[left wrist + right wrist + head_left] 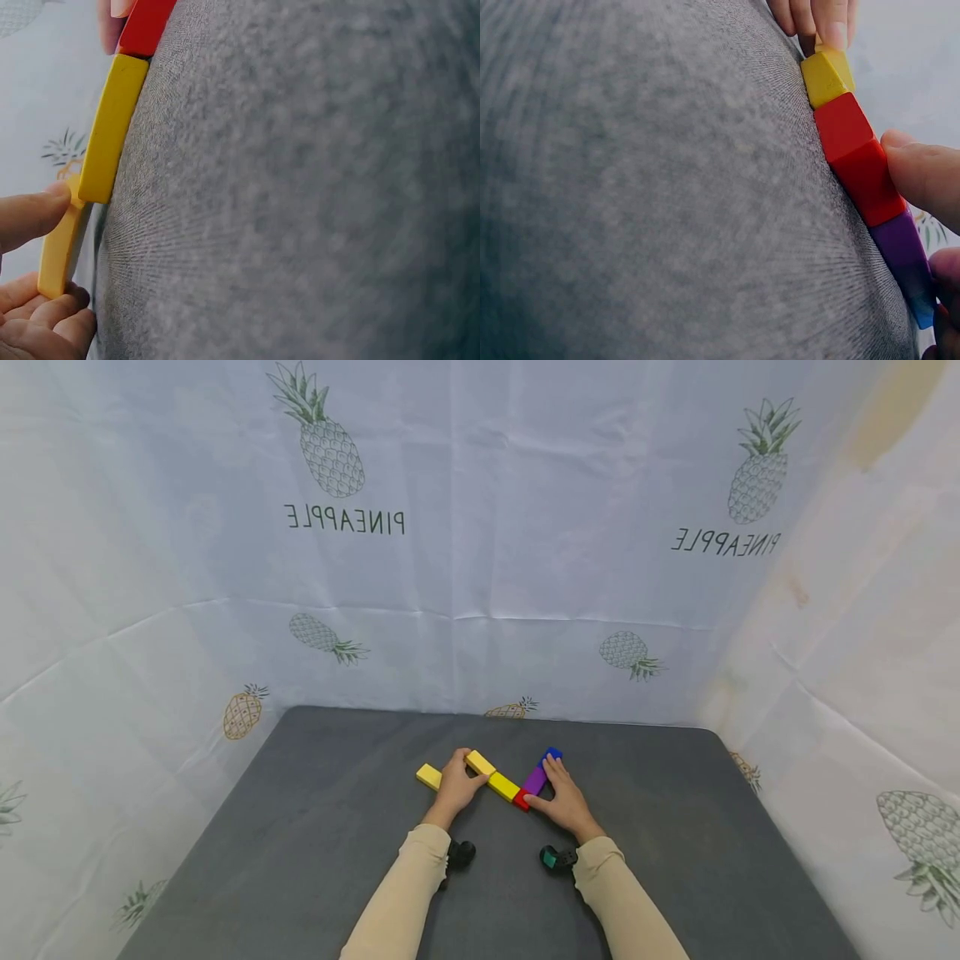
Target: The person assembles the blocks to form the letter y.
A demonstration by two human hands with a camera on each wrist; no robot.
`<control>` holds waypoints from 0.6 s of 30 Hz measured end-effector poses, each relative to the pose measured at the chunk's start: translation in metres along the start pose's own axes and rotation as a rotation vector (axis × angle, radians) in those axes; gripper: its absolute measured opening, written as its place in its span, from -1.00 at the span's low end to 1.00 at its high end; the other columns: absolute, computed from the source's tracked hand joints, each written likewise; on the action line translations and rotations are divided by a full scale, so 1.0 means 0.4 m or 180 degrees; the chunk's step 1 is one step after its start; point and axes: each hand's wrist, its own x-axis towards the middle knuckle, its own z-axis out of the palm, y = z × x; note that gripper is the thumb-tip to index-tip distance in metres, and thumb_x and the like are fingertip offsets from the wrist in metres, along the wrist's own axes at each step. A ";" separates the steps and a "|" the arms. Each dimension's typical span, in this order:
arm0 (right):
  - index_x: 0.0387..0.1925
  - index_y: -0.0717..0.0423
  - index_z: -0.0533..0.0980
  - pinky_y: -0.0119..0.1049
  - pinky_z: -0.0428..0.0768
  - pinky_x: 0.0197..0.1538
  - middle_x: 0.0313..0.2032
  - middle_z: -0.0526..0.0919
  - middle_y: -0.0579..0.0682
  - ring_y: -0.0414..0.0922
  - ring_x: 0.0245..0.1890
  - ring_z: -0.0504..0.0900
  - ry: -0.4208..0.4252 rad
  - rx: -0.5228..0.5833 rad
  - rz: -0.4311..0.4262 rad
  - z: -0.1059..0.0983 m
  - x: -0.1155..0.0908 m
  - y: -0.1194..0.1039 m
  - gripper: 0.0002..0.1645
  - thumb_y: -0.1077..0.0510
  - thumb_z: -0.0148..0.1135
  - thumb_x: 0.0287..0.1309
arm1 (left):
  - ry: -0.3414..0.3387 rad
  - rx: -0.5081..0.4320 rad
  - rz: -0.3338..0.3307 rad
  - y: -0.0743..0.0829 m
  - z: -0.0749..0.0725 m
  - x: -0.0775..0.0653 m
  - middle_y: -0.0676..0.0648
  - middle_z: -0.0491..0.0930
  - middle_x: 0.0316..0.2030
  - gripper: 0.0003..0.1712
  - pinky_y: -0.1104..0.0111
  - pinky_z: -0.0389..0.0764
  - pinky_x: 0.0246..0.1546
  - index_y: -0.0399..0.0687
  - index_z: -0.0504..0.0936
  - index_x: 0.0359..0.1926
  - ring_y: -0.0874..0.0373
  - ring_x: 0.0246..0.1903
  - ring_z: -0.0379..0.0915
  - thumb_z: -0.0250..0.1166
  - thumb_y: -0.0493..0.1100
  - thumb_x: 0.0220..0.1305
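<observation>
A row of coloured blocks bends into a V on the dark table in the head view. My left hand (456,787) pinches the pale yellow block (60,251) lengthwise, thumb at one end and fingers at the other. That block meets the bright yellow block (504,787), which touches the red block (859,161). Beyond the red one come the purple block (536,781) and the blue block (554,752). My right hand (567,806) touches the row, its thumb against the red block and its extended fingers at the blue end. Another pale yellow block (428,776) lies left of my left hand, partly hidden.
Dark wrist-worn devices (461,855) (557,858) sit at both wrists, by the beige sleeves. The grey table (337,860) ends at a white cloth backdrop (525,568) printed with pineapples, which also hangs along both sides.
</observation>
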 end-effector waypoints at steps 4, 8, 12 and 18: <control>0.43 0.22 0.04 0.21 0.00 0.39 0.47 0.00 0.13 0.12 0.48 -0.11 -0.0017 -0.0012 0.0005 0.000 -0.001 -0.003 0.13 -0.29 0.27 0.04 | -0.0011 0.0076 0.0003 0.001 0.001 0.001 -0.31 0.37 0.22 -0.29 0.02 0.39 0.20 -0.29 0.28 0.27 -0.17 0.24 0.30 0.36 -0.22 0.16; 0.42 0.25 0.07 0.26 0.01 0.37 0.45 0.03 0.16 0.15 0.47 -0.08 0.0075 0.0016 -0.0077 0.004 -0.005 -0.002 0.15 -0.35 0.24 0.02 | -0.0014 0.0171 0.0011 0.002 0.002 0.001 -0.30 0.36 0.23 -0.30 0.01 0.37 0.22 -0.29 0.28 0.27 -0.17 0.24 0.29 0.36 -0.23 0.16; 0.41 0.28 0.08 0.31 0.00 0.34 0.45 0.04 0.18 0.15 0.47 -0.08 0.0169 0.0032 -0.0176 0.009 -0.010 0.002 0.18 -0.42 0.18 0.03 | -0.0007 0.0235 -0.0003 0.004 0.002 0.000 -0.30 0.36 0.23 -0.31 0.01 0.36 0.22 -0.28 0.29 0.26 -0.17 0.24 0.30 0.36 -0.23 0.16; 0.43 0.22 0.05 0.24 -0.01 0.39 0.46 0.01 0.14 0.12 0.47 -0.10 0.0054 0.0000 -0.0058 0.005 -0.004 0.001 0.15 -0.36 0.23 0.03 | 0.0004 0.0366 -0.0073 0.007 0.003 0.002 -0.29 0.38 0.21 -0.30 0.03 0.39 0.20 -0.29 0.30 0.25 -0.16 0.21 0.32 0.38 -0.20 0.14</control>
